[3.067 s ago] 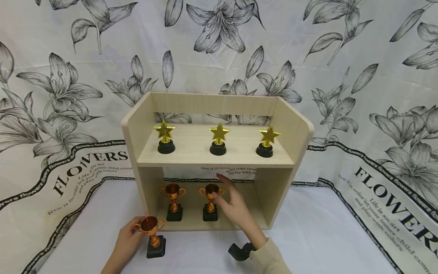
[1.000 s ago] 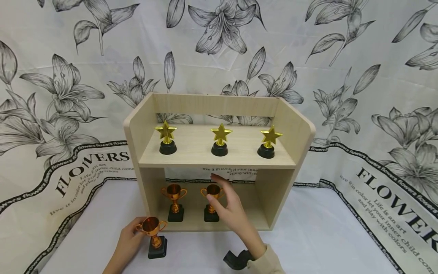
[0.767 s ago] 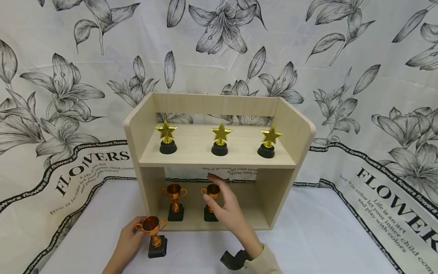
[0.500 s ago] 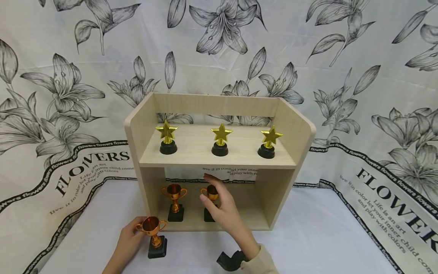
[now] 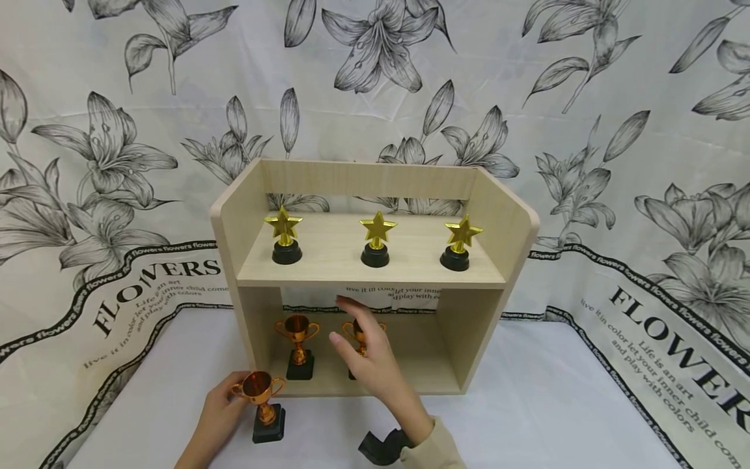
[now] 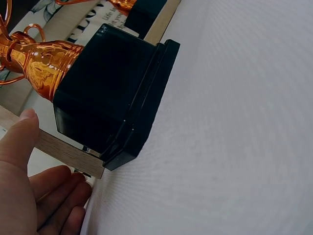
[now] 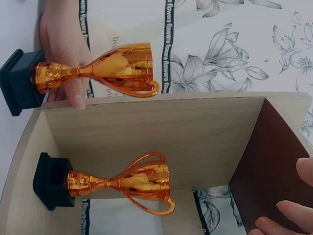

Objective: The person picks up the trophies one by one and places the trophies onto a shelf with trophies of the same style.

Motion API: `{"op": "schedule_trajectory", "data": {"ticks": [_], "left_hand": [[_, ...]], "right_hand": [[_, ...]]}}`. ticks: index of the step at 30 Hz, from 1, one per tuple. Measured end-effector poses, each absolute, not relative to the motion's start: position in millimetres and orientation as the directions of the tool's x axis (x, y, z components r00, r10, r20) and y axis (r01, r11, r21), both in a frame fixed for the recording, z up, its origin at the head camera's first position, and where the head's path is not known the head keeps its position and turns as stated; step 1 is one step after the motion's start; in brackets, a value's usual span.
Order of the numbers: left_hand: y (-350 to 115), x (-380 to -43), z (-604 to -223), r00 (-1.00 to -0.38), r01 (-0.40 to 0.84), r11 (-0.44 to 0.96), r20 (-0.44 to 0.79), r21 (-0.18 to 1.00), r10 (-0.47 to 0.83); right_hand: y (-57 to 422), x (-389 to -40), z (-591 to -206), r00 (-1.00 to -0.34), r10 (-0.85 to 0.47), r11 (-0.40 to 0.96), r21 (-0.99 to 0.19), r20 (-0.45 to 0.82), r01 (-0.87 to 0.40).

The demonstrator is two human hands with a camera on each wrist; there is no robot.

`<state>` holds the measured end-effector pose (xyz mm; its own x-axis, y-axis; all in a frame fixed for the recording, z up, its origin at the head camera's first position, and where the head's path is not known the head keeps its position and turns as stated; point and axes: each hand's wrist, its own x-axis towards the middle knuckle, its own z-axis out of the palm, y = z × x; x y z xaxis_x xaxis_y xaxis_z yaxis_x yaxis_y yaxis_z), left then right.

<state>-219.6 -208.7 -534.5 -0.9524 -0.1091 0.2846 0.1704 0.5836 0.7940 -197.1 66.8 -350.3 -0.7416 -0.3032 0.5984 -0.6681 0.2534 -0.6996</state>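
My left hand (image 5: pixel 222 404) holds the front edge of the wooden shelf's (image 5: pixel 369 284) left side, thumb (image 6: pixel 20 142) on one face and fingers on the other. An orange-gold trophy cup (image 5: pixel 258 387) on a black base stands on the cloth in front of that hand, partly hiding it. My right hand (image 5: pixel 369 358) is in the lower compartment's opening, thumb and fingers spread with nothing between them. Behind it a trophy cup (image 5: pixel 355 331) is mostly hidden. Left of it, another trophy cup (image 5: pixel 297 329) stands upright on the lower board.
Three gold star trophies, at left (image 5: pixel 285 234), middle (image 5: pixel 377 238) and right (image 5: pixel 458 241), stand on the upper board. A black device (image 5: pixel 383 448) sits by my right wrist. A flower-printed cloth (image 5: pixel 586 163) hangs behind, and a white cloth (image 5: pixel 527 404) covers the table.
My right hand has moved left across the front of the right-hand lower trophy cup, covering more of it. The left hand and all the trophies stay where they were.
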Motion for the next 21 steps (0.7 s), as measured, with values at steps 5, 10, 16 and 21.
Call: {"op": "schedule_trajectory", "data": {"ticks": [5, 10, 16, 21], "left_hand": [[-208.7, -219.5, -533.3, -0.955, 0.162, 0.58, 0.274, 0.798, -0.11], [-209.4, -219.7, -533.6, -0.955, 0.161, 0.586, 0.275, 0.794, -0.111], [-210.3, -219.2, -532.9, -0.956, 0.161, 0.587, 0.274, 0.794, -0.108], [-210.3, -219.7, -532.4, -0.962, 0.153, 0.572, 0.253, 0.806, -0.099]], "right_hand": [[61.6, -195.4, -350.3, -0.747, -0.307, 0.242, -0.711, 0.589, -0.66], [57.2, -194.2, -350.9, -0.774, -0.308, 0.224, -0.749, 0.553, -0.624], [52.1, -193.1, -350.8, -0.774, -0.316, 0.191, -0.763, 0.548, -0.618], [46.7, -190.1, -347.4, -0.783, -0.333, 0.169, -0.784, 0.525, -0.598]]}}
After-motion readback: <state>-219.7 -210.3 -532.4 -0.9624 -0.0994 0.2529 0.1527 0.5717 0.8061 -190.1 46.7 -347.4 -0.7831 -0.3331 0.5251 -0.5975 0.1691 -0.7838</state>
